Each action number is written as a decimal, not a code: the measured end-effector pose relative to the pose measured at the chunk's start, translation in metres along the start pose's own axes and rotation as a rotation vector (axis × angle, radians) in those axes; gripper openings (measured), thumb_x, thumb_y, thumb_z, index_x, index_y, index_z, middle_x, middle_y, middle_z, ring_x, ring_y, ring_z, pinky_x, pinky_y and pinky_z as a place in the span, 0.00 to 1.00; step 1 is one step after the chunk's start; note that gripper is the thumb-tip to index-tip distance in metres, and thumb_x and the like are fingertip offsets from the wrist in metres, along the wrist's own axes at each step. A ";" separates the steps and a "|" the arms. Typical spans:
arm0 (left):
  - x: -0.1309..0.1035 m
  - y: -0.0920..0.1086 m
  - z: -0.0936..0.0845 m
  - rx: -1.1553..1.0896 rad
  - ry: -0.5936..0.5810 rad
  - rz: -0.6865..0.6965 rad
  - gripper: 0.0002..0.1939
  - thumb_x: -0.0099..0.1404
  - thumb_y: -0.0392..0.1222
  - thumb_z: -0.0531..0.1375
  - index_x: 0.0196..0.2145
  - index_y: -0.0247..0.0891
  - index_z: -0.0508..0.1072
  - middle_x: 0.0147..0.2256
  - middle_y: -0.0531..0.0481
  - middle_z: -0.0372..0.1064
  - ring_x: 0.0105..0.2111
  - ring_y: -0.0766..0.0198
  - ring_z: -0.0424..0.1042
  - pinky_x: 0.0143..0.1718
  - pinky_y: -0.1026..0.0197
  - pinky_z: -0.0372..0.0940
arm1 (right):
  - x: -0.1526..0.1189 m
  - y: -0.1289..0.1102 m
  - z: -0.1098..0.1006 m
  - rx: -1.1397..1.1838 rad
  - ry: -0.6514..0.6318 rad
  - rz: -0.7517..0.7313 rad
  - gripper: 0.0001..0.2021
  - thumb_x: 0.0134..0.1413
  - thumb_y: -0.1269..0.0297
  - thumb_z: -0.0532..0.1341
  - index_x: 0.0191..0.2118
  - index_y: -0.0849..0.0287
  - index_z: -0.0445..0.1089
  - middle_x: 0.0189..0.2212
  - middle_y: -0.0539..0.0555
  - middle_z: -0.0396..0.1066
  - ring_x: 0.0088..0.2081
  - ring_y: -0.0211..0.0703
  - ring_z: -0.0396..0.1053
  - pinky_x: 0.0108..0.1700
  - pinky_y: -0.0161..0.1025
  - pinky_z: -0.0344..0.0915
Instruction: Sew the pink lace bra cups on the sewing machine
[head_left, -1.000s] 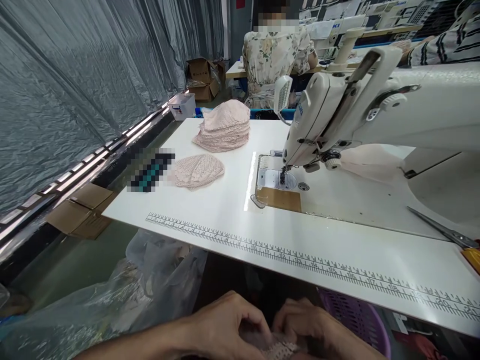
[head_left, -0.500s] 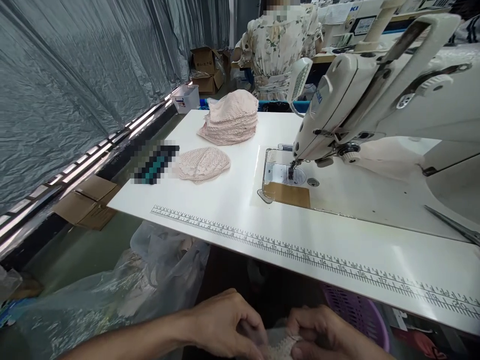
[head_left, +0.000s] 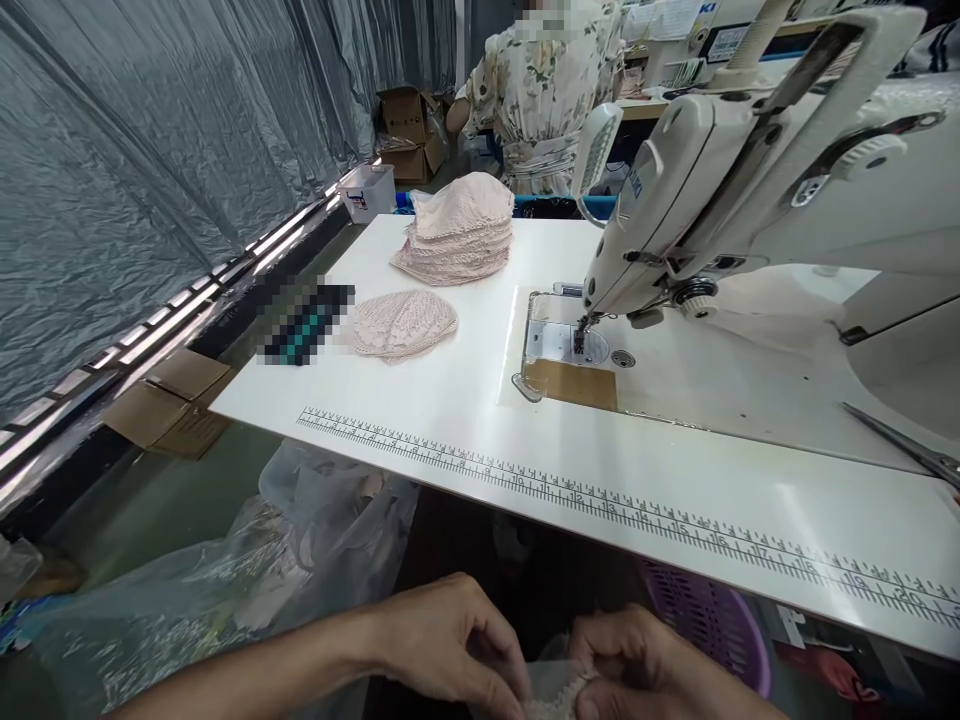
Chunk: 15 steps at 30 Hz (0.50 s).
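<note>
Below the table's front edge, at the bottom of the view, my left hand [head_left: 457,645] pinches the left side of a small piece of sheer, lace-edged fabric [head_left: 553,690]. My right hand [head_left: 637,660] has its fingers closed on the right side of the same piece. The lower part of the fabric is cut off by the frame. On the white table [head_left: 450,400] lie a flat pale pink lace piece [head_left: 405,324] and, behind it, a taller stack of similar pieces [head_left: 461,230].
A sewing machine [head_left: 675,200] fills the right side, with scissors [head_left: 900,440] at the right edge. Plastic bags [head_left: 322,540] hang lower left; a purple basket [head_left: 705,620] stands under the table. A person in floral clothing [head_left: 544,90] sits beyond.
The table and machine appear slightly higher and further left in the view. Both hands keep hold of the fabric, with only a slight shift. The person beyond has moved an arm.
</note>
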<state>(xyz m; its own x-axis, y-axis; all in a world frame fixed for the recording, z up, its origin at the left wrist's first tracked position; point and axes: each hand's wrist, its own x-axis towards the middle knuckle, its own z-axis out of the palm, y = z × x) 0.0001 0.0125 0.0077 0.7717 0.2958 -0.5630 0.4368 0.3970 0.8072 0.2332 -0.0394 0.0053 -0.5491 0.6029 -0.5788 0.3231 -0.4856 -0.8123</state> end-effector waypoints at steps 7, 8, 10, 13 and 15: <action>-0.001 0.000 0.001 0.075 0.049 0.018 0.11 0.53 0.45 0.67 0.32 0.36 0.81 0.25 0.50 0.75 0.26 0.66 0.72 0.28 0.70 0.62 | -0.004 0.005 -0.002 -0.038 0.058 -0.037 0.18 0.52 0.48 0.61 0.26 0.59 0.65 0.23 0.46 0.57 0.28 0.37 0.55 0.30 0.34 0.52; -0.001 0.001 0.001 0.081 0.046 0.013 0.09 0.54 0.43 0.66 0.33 0.36 0.81 0.26 0.50 0.75 0.27 0.65 0.73 0.29 0.70 0.63 | -0.004 0.004 -0.001 -0.041 0.063 -0.037 0.17 0.52 0.49 0.61 0.27 0.59 0.66 0.24 0.46 0.59 0.29 0.37 0.56 0.31 0.34 0.53; -0.002 0.004 0.001 0.090 0.043 0.000 0.08 0.55 0.41 0.66 0.33 0.36 0.81 0.27 0.49 0.76 0.28 0.64 0.74 0.30 0.70 0.63 | -0.003 0.002 0.000 -0.033 0.053 -0.040 0.16 0.50 0.50 0.63 0.28 0.60 0.70 0.25 0.48 0.63 0.30 0.38 0.59 0.32 0.33 0.55; -0.003 0.007 0.000 0.074 0.032 -0.007 0.09 0.55 0.40 0.66 0.35 0.36 0.81 0.28 0.48 0.77 0.29 0.64 0.74 0.31 0.70 0.64 | 0.000 0.000 0.002 0.004 0.006 -0.047 0.14 0.49 0.53 0.65 0.29 0.61 0.75 0.25 0.49 0.68 0.29 0.39 0.62 0.32 0.33 0.56; -0.004 0.006 -0.002 0.022 -0.005 -0.019 0.12 0.54 0.42 0.66 0.37 0.36 0.81 0.30 0.48 0.77 0.30 0.64 0.74 0.33 0.69 0.65 | 0.002 0.001 0.002 0.013 -0.001 -0.069 0.14 0.51 0.53 0.64 0.28 0.61 0.76 0.25 0.50 0.69 0.29 0.39 0.64 0.32 0.33 0.57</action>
<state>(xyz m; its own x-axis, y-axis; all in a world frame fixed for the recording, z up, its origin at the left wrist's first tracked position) -0.0017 0.0157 0.0144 0.7657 0.2839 -0.5772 0.4614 0.3828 0.8004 0.2309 -0.0399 0.0031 -0.5707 0.6342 -0.5216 0.2748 -0.4511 -0.8491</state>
